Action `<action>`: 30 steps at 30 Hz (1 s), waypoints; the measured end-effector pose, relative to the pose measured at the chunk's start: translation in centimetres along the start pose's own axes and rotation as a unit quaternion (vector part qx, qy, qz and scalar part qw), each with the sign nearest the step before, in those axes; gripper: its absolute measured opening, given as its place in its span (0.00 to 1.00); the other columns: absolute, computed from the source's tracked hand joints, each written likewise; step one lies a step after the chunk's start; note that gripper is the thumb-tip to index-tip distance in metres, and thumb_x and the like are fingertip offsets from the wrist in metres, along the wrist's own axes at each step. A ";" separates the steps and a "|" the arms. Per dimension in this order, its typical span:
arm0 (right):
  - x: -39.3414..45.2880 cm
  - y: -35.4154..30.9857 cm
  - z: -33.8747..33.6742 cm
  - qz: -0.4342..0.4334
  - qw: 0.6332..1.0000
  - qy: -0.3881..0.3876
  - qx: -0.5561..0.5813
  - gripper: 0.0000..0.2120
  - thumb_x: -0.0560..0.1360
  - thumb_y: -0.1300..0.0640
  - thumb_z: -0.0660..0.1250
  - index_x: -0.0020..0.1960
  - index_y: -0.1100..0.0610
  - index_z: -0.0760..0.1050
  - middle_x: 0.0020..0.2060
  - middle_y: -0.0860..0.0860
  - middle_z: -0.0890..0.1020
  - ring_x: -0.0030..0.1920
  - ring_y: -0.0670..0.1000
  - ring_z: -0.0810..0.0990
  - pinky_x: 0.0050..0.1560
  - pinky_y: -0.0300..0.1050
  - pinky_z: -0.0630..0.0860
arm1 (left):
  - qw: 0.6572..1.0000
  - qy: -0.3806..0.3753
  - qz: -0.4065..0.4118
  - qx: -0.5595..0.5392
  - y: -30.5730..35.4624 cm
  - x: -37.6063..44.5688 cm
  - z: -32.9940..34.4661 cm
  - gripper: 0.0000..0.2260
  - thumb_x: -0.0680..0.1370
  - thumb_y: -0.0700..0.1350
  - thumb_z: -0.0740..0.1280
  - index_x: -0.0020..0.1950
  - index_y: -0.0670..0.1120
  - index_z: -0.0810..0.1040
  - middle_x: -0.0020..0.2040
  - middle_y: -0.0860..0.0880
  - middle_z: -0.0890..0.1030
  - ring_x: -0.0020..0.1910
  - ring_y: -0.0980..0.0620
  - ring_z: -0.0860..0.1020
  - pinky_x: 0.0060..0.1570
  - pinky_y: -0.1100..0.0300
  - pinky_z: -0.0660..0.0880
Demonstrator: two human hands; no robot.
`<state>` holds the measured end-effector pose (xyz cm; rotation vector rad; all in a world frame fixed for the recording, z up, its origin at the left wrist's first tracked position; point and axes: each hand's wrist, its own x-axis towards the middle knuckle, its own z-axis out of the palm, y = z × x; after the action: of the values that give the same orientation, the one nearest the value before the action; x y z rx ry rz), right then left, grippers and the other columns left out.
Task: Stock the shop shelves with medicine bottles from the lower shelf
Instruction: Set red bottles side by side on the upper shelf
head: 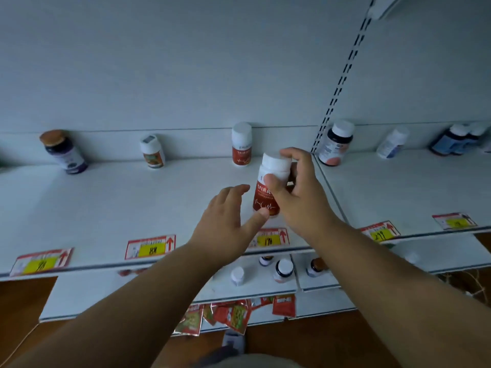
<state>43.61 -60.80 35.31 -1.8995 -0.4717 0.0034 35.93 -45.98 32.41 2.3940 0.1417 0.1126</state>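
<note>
My right hand [300,192] grips a white-capped bottle with a red label [267,192], held upright just above the white upper shelf [111,203]. My left hand [228,224] is open beside it, its thumb touching the bottle's base. A matching red-label bottle [241,144] stands at the back of the shelf, right behind the held one. On the lower shelf [255,284] below my hands stand several small medicine bottles [283,270].
Along the back of the upper shelf stand a dark bottle with a brown cap [65,152], a small orange-label bottle [152,152] and, past the slotted upright [337,94], a dark bottle with a white cap [336,144]. Price tags [150,247] line the shelf edge. Red sachets [233,314] lie lowest.
</note>
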 end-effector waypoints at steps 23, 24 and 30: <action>15.9 7.6 2.2 -0.116 0.955 -0.023 -0.273 0.22 0.71 0.61 0.73 0.62 0.61 0.72 0.59 0.60 0.72 0.55 0.60 0.75 0.55 0.54 0.75 | 0.964 0.090 0.089 0.235 -2.9 14.8 -0.4 0.38 0.76 0.54 0.67 0.80 0.44 0.54 0.80 0.47 0.57 0.80 0.48 0.51 0.75 0.50 0.58; 15.9 7.4 2.3 -0.114 0.953 -0.021 -0.278 0.22 0.71 0.61 0.73 0.62 0.61 0.72 0.59 0.60 0.72 0.55 0.60 0.75 0.54 0.54 0.75 | 0.965 0.086 0.088 0.234 -2.9 14.7 -0.5 0.38 0.76 0.55 0.67 0.80 0.44 0.53 0.80 0.47 0.56 0.80 0.49 0.50 0.75 0.51 0.57; 15.2 6.8 1.6 -0.089 0.953 -0.028 -0.288 0.22 0.73 0.63 0.70 0.65 0.59 0.70 0.62 0.59 0.70 0.53 0.60 0.77 0.49 0.49 0.74 | 0.965 0.055 0.094 0.237 -2.4 14.8 -0.5 0.40 0.78 0.57 0.65 0.81 0.45 0.47 0.81 0.47 0.50 0.80 0.50 0.44 0.77 0.52 0.51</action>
<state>59.44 -56.49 31.92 -2.4235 -0.7404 -0.2224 50.38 -41.87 31.74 2.8778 -0.0121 0.3326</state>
